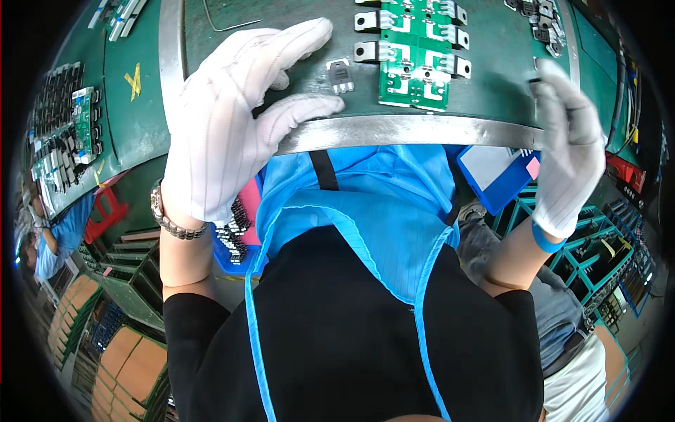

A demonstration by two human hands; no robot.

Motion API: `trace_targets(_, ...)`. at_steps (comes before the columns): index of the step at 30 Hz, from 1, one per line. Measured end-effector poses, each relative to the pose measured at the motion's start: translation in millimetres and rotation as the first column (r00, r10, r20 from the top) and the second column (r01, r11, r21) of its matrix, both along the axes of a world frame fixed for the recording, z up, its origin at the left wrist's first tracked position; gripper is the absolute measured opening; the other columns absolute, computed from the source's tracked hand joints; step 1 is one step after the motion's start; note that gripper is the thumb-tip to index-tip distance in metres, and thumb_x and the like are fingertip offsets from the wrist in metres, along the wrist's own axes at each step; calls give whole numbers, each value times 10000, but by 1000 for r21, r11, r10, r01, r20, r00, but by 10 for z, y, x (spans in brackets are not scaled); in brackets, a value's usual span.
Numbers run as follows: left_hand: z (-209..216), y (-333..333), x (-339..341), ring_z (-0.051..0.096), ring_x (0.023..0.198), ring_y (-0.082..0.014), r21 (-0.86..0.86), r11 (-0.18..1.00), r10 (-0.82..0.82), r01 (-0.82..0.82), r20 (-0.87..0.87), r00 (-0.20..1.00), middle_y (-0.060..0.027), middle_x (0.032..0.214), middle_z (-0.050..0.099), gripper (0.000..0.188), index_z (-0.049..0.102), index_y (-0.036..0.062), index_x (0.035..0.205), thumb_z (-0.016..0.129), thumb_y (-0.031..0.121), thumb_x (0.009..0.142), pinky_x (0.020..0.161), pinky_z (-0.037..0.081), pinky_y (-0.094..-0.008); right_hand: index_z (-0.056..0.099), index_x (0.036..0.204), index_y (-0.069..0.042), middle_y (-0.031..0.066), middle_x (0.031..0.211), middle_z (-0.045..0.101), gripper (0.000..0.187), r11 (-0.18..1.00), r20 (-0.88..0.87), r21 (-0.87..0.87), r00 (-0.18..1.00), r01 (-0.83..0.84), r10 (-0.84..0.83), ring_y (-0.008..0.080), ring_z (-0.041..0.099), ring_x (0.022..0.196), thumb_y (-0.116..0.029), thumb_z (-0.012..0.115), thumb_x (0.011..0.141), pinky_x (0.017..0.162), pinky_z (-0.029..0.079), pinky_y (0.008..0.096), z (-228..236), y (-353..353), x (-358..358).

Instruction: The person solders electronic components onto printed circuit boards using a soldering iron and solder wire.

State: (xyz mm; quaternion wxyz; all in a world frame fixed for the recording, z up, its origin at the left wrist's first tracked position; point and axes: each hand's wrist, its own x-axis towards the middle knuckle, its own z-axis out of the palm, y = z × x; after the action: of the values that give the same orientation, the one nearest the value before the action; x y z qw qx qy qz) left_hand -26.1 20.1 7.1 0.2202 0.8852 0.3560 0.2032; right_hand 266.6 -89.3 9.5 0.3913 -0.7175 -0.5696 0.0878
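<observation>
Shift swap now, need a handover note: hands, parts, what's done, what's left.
Left hand: gloved, spread flat on the green bench, fingertips beside a loose small black component; not gripping it.
Right hand: gloved, at the bench's right edge; whether it holds anything cannot be told.
Green circuit board lies ahead, with metal-tabbed parts along both sides.
More loose parts at top right.
Done: several parts on the board.
Left: the loose component lies off the board.
</observation>
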Motion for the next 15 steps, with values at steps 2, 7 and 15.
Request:
trace_targets(2,4,-1,24,637,825,-184,20,1000,15,-14,-32,999,-72,1098,696,501,717,144,1204,830,164,716,737,535,-296,723,1052,-42,66,1002,735,167,983,89,-172,993,-66,82,206,678,929,-22,692,889,878,516,299,-7,-6,-59)
trace_targets(7,18,13,89,649,1014,-286,87,992,-76,90,-153,985,-109,1038,682,445,722,115,1149,812,90,714,834,531,-360,727,1053,-66,64,1058,727,201,994,298,-102,952,-48,76,220,671,961,-25,718,857,894,514,316,-98,-29,-24)
trace_targets(15,133,21,83,578,775,-191,-184,982,37,-46,-55,998,-83,1036,651,334,714,58,1041,807,74,721,733,510,-297,725,1080,-81,76,965,733,329,999,269,-45,963,-25,37,237,687,844,-63,815,765,774,537,324,-160,-5,-134)
